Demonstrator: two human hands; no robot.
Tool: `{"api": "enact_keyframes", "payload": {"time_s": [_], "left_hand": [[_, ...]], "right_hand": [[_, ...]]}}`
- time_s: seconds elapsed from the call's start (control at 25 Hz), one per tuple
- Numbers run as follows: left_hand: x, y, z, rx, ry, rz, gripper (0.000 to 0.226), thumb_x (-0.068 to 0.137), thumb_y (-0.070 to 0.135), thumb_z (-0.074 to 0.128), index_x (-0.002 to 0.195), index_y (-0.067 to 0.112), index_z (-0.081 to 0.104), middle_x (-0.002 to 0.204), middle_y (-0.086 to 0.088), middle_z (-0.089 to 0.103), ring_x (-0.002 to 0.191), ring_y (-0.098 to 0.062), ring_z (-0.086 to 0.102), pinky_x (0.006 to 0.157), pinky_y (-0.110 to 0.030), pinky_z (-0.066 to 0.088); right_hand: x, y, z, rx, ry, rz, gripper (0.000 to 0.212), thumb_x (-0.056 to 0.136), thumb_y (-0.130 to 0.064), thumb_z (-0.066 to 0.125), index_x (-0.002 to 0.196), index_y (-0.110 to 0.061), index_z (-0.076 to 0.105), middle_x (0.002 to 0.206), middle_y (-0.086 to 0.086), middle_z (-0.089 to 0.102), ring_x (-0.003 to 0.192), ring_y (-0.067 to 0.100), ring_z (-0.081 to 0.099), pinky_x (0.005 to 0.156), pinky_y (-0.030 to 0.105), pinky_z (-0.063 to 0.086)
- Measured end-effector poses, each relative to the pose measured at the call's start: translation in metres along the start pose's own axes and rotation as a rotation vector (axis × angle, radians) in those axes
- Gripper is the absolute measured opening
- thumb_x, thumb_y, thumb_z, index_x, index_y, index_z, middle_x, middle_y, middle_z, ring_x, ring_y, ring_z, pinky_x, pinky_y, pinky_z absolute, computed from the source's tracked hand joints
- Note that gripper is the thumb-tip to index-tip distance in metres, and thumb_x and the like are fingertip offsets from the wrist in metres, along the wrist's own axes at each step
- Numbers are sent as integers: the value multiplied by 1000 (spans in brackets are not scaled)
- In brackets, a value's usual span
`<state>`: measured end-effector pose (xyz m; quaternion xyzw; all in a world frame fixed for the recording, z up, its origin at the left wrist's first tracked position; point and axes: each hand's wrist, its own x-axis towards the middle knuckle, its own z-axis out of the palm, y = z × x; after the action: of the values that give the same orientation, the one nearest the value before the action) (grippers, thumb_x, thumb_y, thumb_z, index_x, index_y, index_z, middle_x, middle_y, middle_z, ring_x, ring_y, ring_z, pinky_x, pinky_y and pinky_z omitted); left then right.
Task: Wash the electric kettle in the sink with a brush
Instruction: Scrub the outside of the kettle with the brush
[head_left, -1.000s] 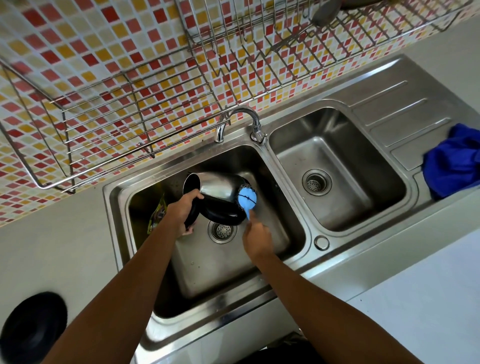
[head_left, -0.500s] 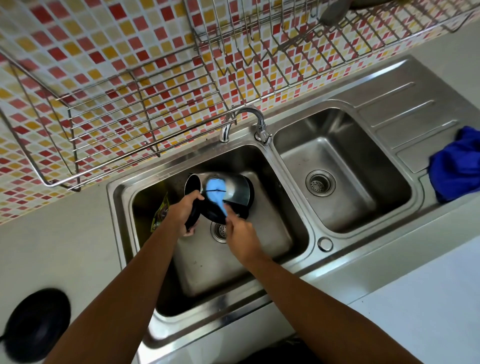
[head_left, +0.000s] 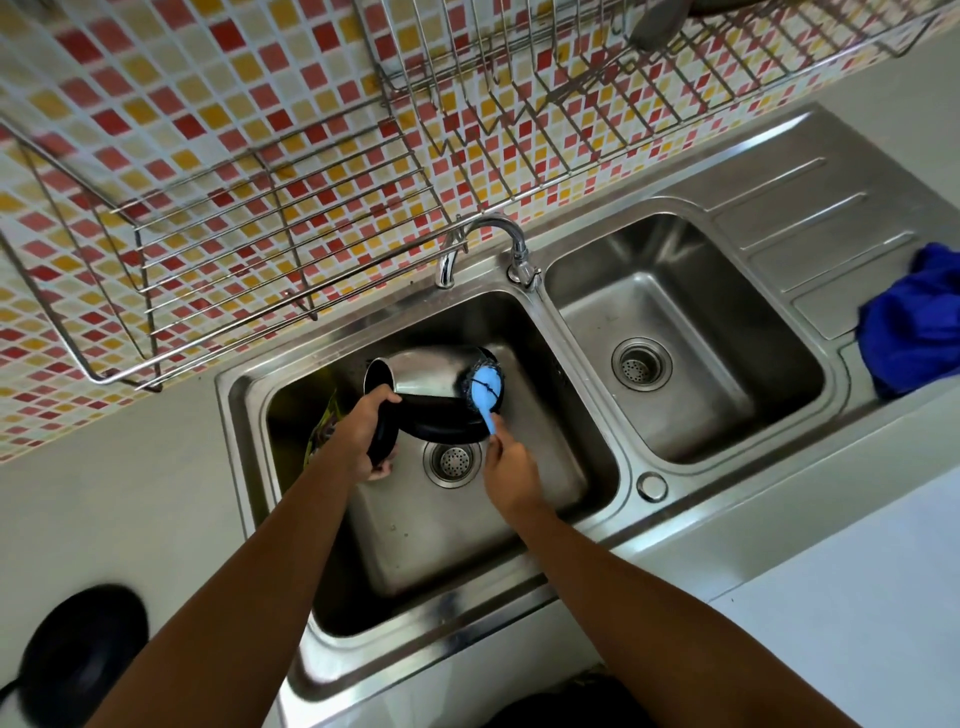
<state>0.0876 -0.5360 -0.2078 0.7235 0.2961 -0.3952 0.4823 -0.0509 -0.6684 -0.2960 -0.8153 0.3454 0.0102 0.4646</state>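
A steel electric kettle (head_left: 431, 376) with a black handle and base lies on its side over the left basin of the sink (head_left: 519, 519), mouth to the left. My left hand (head_left: 363, 436) grips it by the black lid and handle end. In my right hand (head_left: 506, 475) is a light blue brush (head_left: 487, 389) by its handle, its round head pressed on the kettle's base end at the right. The drain (head_left: 452, 461) sits just below the kettle.
The faucet (head_left: 498, 244) arches over the back rim between the two basins. The right basin (head_left: 685, 338) holds nothing. A blue cloth (head_left: 914, 332) lies on the drainboard. Wire dish racks (head_left: 260, 228) hang on the tiled wall. A black round base (head_left: 78, 654) sits at the lower left.
The brush head has swept from the kettle's middle back to its right, base end. My left hand keeps its hold and the kettle has barely moved.
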Motion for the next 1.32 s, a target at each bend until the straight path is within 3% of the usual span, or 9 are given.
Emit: {"api": "enact_keyframes", "payload": {"time_s": [0.24,0.36,0.48,0.56,0.72,0.92,1.12,1.24,1.32], "left_hand": [[0,-6,-4,-8,-2,-5,50,74,45,68,109,11,57,79,-9,55,64,-18,53,53,-25,38],[-1,-8,1,2,-25,3,47,75,43,68,107,11,55,77,-10,54,62,-18,51,52,-24,38],[-2,-7,6,2,-15,7,46,73,44,68,102,11,57,70,-9,53,57,-18,49,52,-23,37],[-1,-9,5,18,20,31,44,74,44,68,101,10,59,68,-8,53,57,-18,49,53,-23,37],[-1,-16,10,36,19,83,47,72,43,71,103,9,60,68,-8,54,57,-18,50,51,-23,36],[-7,-17,10,39,74,109,37,76,41,70,93,9,62,68,-9,56,58,-19,50,55,-26,38],[-3,-27,4,57,75,126,46,75,41,71,100,3,63,69,-15,59,51,-21,50,49,-26,38],[1,-26,1,34,91,115,48,74,41,71,100,2,64,65,-15,59,48,-22,50,47,-26,39],[2,-24,-3,23,89,109,46,74,41,70,99,3,63,64,-13,59,49,-21,51,48,-26,40]], "right_hand": [[-6,-1,-2,88,-117,-139,44,102,-27,42,146,-25,44,94,16,69,81,31,65,74,35,54],[12,18,-10,92,-73,75,44,102,-29,40,146,-25,44,85,7,60,75,26,58,76,51,56],[-2,-7,-6,111,-93,-151,44,100,-29,41,144,-25,47,104,13,70,87,32,67,78,44,56],[-7,-12,-7,57,-120,-260,44,101,-28,42,145,-27,46,104,16,70,87,30,67,77,38,55],[15,3,-21,-97,-54,47,46,102,-24,35,149,-28,38,105,19,67,99,39,62,81,39,49],[-8,-28,-12,-117,-153,-335,48,101,-24,39,148,-32,39,89,20,66,80,35,63,73,41,51],[11,16,-37,-110,-99,-15,46,103,-25,36,148,-31,39,98,21,68,92,38,64,75,38,49],[-14,0,-21,-14,-156,-216,45,103,-24,41,147,-28,42,89,19,67,78,32,65,67,32,46],[-17,8,-15,-43,-146,-226,44,103,-24,42,147,-25,43,87,20,67,77,34,64,67,34,47]]}}
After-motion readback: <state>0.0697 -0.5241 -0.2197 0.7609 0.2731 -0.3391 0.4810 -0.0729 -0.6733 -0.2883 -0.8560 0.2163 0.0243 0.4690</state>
